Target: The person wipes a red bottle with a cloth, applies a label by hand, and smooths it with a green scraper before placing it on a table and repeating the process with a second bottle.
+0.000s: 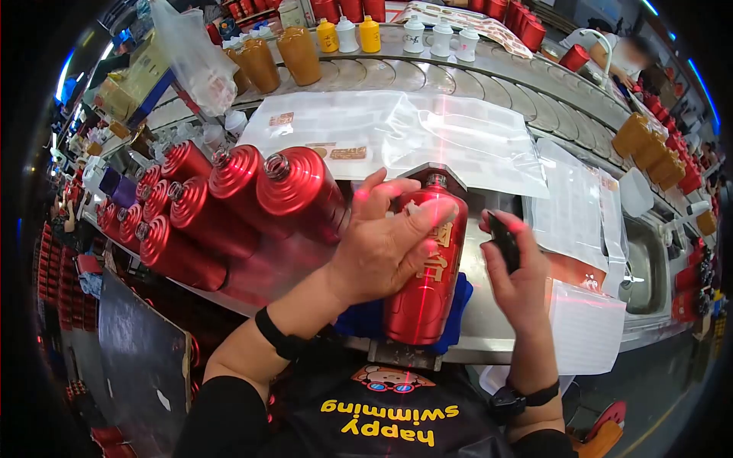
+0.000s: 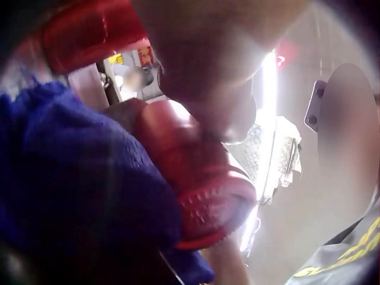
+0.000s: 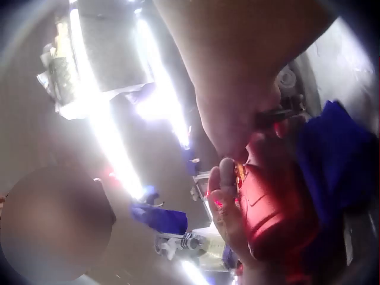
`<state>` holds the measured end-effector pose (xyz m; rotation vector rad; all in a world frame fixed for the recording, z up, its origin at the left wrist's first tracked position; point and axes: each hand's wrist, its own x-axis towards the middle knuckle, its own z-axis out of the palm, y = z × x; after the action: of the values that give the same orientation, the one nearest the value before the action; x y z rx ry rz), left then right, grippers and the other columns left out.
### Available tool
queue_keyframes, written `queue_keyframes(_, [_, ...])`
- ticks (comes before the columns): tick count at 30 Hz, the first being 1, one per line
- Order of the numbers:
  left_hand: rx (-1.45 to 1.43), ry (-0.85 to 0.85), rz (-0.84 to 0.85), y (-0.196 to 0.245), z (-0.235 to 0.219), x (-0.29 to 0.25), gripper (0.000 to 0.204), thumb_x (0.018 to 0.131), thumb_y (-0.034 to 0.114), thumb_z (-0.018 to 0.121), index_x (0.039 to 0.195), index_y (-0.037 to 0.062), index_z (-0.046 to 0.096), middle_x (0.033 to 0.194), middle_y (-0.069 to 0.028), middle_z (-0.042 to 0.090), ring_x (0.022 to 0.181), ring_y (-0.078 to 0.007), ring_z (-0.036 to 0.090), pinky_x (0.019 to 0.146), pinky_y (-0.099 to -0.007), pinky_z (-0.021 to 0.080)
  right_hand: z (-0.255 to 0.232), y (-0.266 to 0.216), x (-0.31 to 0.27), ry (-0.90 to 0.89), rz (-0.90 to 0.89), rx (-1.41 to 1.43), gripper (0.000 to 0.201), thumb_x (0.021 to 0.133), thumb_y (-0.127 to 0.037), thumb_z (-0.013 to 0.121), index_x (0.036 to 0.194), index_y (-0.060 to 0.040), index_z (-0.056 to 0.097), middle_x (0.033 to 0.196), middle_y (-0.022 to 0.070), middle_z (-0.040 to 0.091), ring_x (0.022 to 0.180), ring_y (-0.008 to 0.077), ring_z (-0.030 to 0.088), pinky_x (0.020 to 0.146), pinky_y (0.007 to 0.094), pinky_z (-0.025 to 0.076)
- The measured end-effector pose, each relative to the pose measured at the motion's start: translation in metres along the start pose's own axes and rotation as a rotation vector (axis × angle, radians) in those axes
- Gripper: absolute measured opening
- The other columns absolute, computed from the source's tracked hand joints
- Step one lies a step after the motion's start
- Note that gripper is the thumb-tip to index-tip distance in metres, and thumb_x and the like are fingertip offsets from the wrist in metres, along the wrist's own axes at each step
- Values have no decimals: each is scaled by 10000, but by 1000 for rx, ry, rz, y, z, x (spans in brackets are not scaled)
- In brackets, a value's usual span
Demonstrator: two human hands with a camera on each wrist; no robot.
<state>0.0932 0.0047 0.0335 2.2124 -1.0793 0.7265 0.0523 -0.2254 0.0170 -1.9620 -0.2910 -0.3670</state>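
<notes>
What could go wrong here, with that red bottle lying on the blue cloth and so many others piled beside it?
The red bottle lies on its side on the blue cloth near the counter edge; if the left hand lets go, it might roll off. The stacked bottles alongside could shift if bumped. The right hand holds a small dark tool that might scratch the finish.

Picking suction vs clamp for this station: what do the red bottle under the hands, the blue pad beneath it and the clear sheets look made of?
Red bottle: glossy metallic red finish with sharp highlights, probably coated ceramic or glass; can't tell which. Blue pad: soft matte fabric, fuzzy in the left wrist view. Clear sheets: thin shiny plastic film, wrinkled.
</notes>
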Motion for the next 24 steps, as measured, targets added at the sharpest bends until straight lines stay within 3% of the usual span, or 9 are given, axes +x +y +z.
queue_keyframes(1, [-11,19,-13,-4,3,0,363,949,239,572,1257,60,638,1152,-77,690,1159,-321,531,1086,-494,320,0,-3,7,70,-30,88,273,897,-65,682,1140,-17,568,977,126,716,856,169,700,720,272,539])
queue_keyframes(2, [-21,39,-22,-7,6,0,365,951,233,570,1262,53,634,1142,-79,695,1152,-316,535,1086,-491,321,-14,-19,12,-27,-10,-59,226,890,-42,674,1090,-25,569,864,107,717,745,174,697,669,286,536])
queue_keyframes(4, [-145,144,-130,-5,11,-3,381,953,172,579,1309,33,584,1152,-122,677,1127,-305,563,1053,-455,379,-21,-44,32,-237,-158,-203,200,869,-51,698,1039,-23,596,829,103,708,685,169,674,632,293,524])
queue_keyframes(7, [-425,220,-456,-2,20,-14,407,985,178,556,1329,-37,522,1235,-210,618,1130,-281,581,969,-342,460,-16,-38,59,-301,-108,-185,211,848,-98,733,1004,-12,619,815,92,701,669,152,652,624,299,520])
queue_keyframes(8, [-558,243,-508,-7,25,-17,421,988,187,557,1342,-34,504,1248,-210,611,1139,-272,580,973,-342,457,-13,-29,64,-163,-117,-103,217,843,-130,746,992,-12,641,799,83,688,668,124,629,615,277,507])
queue_keyframes(11, [-983,256,-684,-10,34,-15,560,978,281,599,1397,-40,411,1306,-226,573,1170,-264,577,996,-347,444,-14,-15,58,-71,64,94,216,874,-135,726,1030,-15,636,816,46,679,716,81,607,638,239,492])
queue_keyframes(15, [-768,66,-703,-9,36,-3,711,912,368,679,1397,-61,385,1348,-262,514,1249,-287,521,1051,-357,403,-12,2,37,-41,187,245,223,907,-169,711,1028,-16,603,815,1,645,729,55,578,650,214,477])
queue_keyframes(18, [-774,36,-686,-11,37,1,666,930,315,653,1406,-56,370,1346,-238,514,1259,-260,500,1056,-346,396,-14,2,31,-45,228,273,232,908,-180,715,1028,-21,595,812,-2,637,730,50,579,641,206,474])
queue_keyframes(24, [-1214,52,-811,-8,33,0,616,959,248,606,1433,-37,333,1342,-185,515,1229,-231,505,1050,-335,400,-10,-2,28,-81,230,295,237,910,-190,714,1025,-25,588,819,3,636,728,48,579,630,210,477])
